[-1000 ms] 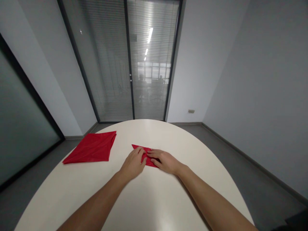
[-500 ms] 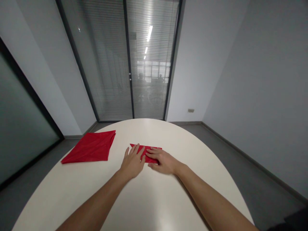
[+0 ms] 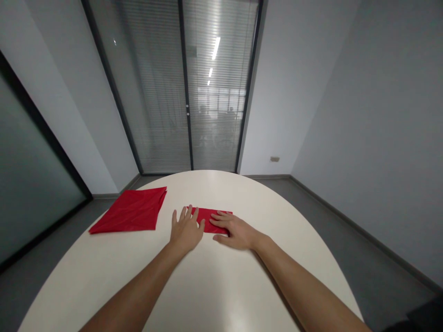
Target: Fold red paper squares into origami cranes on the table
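Note:
A small folded red cloth lies flat on the white table, partly covered by both hands. My left hand rests over its left end, palm down with the fingers spread. On its right end lies my right hand, fingers stretched out flat across the cloth. The hands press from above rather than grasp. Part of the cloth's left and right ends is hidden under the fingers.
A larger folded red cloth lies at the left edge of the round white table. Beyond the table stand a glass partition with blinds and grey walls. A dark object shows at the lower right corner.
My left hand has slid left along the small red cloth, uncovering more of its middle. My right hand has stayed in place. The larger cloth lies unchanged.

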`<action>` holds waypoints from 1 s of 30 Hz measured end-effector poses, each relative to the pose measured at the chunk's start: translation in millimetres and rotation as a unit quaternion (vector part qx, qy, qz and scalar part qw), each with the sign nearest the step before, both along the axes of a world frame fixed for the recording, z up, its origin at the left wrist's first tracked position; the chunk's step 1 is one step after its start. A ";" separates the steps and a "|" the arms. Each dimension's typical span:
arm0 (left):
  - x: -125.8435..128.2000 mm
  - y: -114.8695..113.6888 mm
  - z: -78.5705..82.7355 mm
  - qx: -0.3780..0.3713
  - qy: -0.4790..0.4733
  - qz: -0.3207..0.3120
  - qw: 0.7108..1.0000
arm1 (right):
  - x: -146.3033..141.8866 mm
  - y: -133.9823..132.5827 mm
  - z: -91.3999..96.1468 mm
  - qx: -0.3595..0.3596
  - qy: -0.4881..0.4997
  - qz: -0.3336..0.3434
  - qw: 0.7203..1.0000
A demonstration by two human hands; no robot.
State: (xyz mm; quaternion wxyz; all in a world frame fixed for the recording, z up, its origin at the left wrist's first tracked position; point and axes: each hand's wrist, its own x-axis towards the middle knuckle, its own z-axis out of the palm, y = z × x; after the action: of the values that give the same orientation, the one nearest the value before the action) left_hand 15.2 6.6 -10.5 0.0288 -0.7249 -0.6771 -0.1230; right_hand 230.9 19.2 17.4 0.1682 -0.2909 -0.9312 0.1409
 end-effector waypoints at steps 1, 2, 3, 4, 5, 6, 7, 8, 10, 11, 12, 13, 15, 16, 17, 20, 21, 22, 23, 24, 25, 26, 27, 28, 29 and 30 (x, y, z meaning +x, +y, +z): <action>-2.1 0.9 -0.1 0.001 -0.001 0.002 1.000 | 0.0 0.2 -0.3 0.000 0.001 0.000 1.000; -4.2 1.7 -0.2 0.002 -0.002 0.005 1.000 | 0.0 0.5 -0.6 0.000 0.002 0.001 1.000; -6.1 2.6 -0.2 0.005 -0.003 0.009 1.000 | 0.0 0.7 -0.8 0.000 0.003 0.002 1.000; -7.6 3.3 0.0 0.008 -0.002 0.013 1.000 | -0.1 0.9 -1.0 0.000 0.003 0.002 1.000; -8.8 4.0 0.3 0.011 0.000 0.019 1.000 | 0.0 1.1 -1.2 0.000 0.003 0.001 1.000; -9.6 4.6 1.0 0.015 0.003 0.028 1.000 | 0.0 1.3 -1.5 -0.001 0.002 -0.001 1.000; -10.1 5.1 1.9 0.019 0.005 0.041 0.999 | 0.0 1.5 -1.8 -0.001 0.001 -0.003 1.000; -10.3 5.3 3.2 0.028 0.006 0.053 0.998 | 0.1 1.7 -2.2 0.000 0.000 -0.004 1.000; -10.0 5.3 6.1 0.056 0.004 0.057 0.997 | 0.1 2.0 -3.1 0.004 0.000 -0.004 1.000; -9.5 4.9 7.5 0.071 0.000 0.041 0.997 | 0.1 2.2 -3.5 0.008 0.001 -0.003 1.000; -8.8 4.4 8.6 0.079 -0.006 0.010 0.997 | -0.1 2.2 -3.8 0.012 0.003 -0.001 1.000; -8.0 3.8 9.3 0.078 -0.014 -0.027 0.997 | -0.3 2.2 -3.9 0.017 0.006 0.001 1.000; -6.2 2.4 9.3 0.049 -0.028 -0.082 0.995 | -0.7 2.1 -3.8 0.022 0.011 0.008 1.000; -5.2 1.9 8.5 0.033 -0.032 -0.089 0.995 | -0.9 2.0 -3.7 0.024 0.013 0.009 1.000; -4.3 1.6 7.5 0.021 -0.033 -0.082 0.996 | -1.1 1.9 -3.5 0.024 0.014 0.009 1.000; -2.8 1.4 4.4 0.019 -0.025 -0.035 0.999 | -1.2 2.0 -3.3 0.024 0.006 0.000 1.000; -2.6 1.4 3.7 0.021 -0.020 -0.022 0.999 | -1.1 2.2 -3.6 0.023 0.003 -0.003 1.000; -2.6 1.3 3.4 0.023 -0.014 -0.009 1.000 | -1.0 2.4 -4.0 0.023 0.002 -0.005 1.000; -2.7 1.0 3.4 0.026 -0.008 0.007 1.000 | -0.8 2.7 -4.5 0.022 0.002 -0.006 1.000; -2.8 0.5 3.7 0.032 -0.003 0.021 0.999 | -0.6 2.9 -5.2 0.022 0.005 -0.006 1.000; -3.1 -0.1 4.3 0.041 -0.001 0.029 0.999 | -0.4 3.1 -5.8 0.024 0.011 -0.005 1.000; -3.3 -0.7 5.0 0.052 -0.002 0.026 0.998 | -0.3 3.3 -6.2 0.026 0.017 -0.003 1.000; -3.5 -1.4 5.9 0.063 -0.008 0.008 0.998 | -0.2 3.3 -6.5 0.030 0.023 -0.001 0.999; -3.7 -2.0 6.6 0.070 -0.015 -0.026 0.997 | -0.2 3.3 -6.5 0.035 0.028 0.001 0.999; -3.8 -2.4 7.3 0.070 -0.025 -0.064 0.995 | -0.2 3.3 -6.3 0.039 0.031 0.002 0.999; -3.9 -2.6 7.8 0.063 -0.036 -0.097 0.993 | -0.3 3.2 -5.9 0.042 0.032 0.003 0.999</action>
State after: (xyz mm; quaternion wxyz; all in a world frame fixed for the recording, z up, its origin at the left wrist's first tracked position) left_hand 11.3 4.0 -2.8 0.0382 -0.7788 -0.5954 -0.1938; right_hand 230.7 22.4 11.5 0.2092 -0.2758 -0.9316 0.1112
